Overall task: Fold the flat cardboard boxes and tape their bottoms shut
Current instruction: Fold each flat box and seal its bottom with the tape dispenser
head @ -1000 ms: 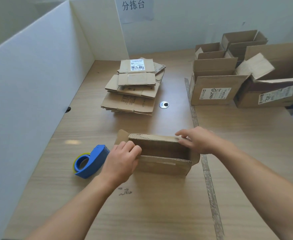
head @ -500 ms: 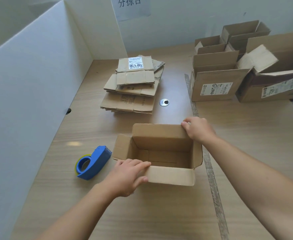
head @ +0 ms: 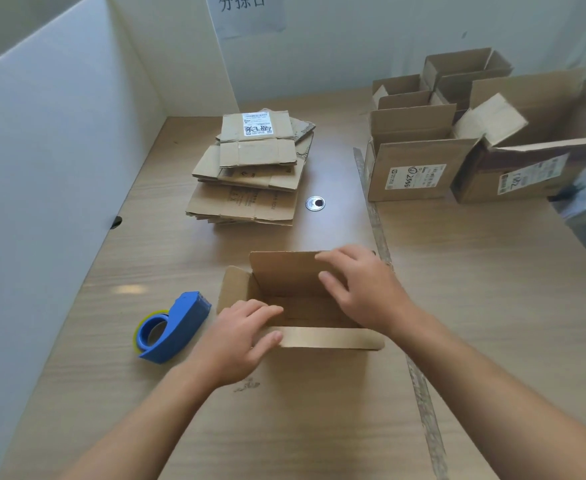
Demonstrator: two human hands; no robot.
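1. Looking down from the head view, the open box (head: 284, 275) sits on the table (head: 492, 323) at the picture's centre, mouth up and flaps splayed outward; I judge it squared up, though I cannot tell whether the bottom is taped, as the underside is hidden
2. The left hand (head: 239, 341) pinches the near flap (head: 333, 338) at its 9 o'clock end, fingers curled over the inside and thumb pressed on the outside, probably to keep the light box from sliding
3. The right hand (head: 364, 292) hovers over the box's 3 o'clock side with fingers spread and nearly straight, holding nothing; it seems to be reaching for the side flap there, which it hides
4. The tape dispenser (head: 177, 327), smooth blue plastic around a yellowish roll, lies just beside the box at 9 o'clock, handy for the sealing
5. The stack of flat boxes (head: 253, 168) lies at 12 o'clock, well apart: creased, matt brown corrugated board, some pieces with white labels, skewed on one another
6. Erected boxes (head: 419, 174) cluster at 2 o'clock with flaps up, probably the finished lot
7. A round metal grommet (head: 315, 203) sits between stack and box; a white partition (head: 42, 168) walls the 9 o'clock edge of the wood-grain table
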